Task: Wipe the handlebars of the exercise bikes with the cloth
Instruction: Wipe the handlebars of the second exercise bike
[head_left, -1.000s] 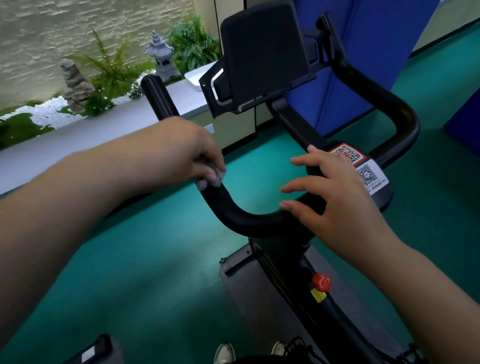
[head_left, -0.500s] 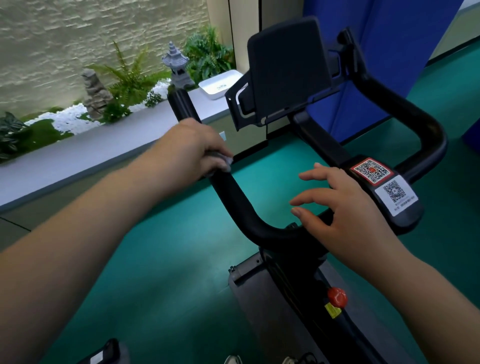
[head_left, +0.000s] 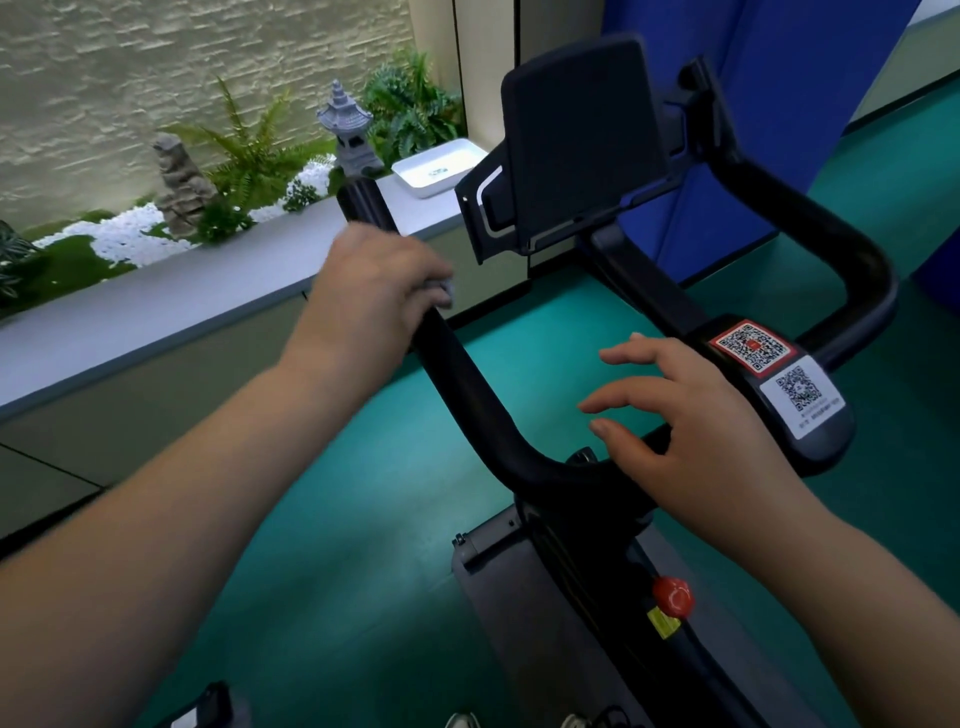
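Head view: left hand (head_left: 371, 296) curled around the left bar of the black handlebar (head_left: 467, 395), gripping a grey cloth (head_left: 441, 291) against it, only a corner of cloth peeking out by the fingertips. Right hand (head_left: 691, 436) resting flat on the handlebar's centre bend, fingers straight and spread, holding nothing. Behind, a dark console (head_left: 582, 140) above the bars; QR stickers (head_left: 774, 369) just beside the right hand; red knob (head_left: 672, 595) lower on the frame.

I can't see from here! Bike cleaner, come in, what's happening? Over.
Left hand grips cloth round left handlebar. Right hand open, resting on the center bar. Right handlebar not yet touched. Nothing in the way.
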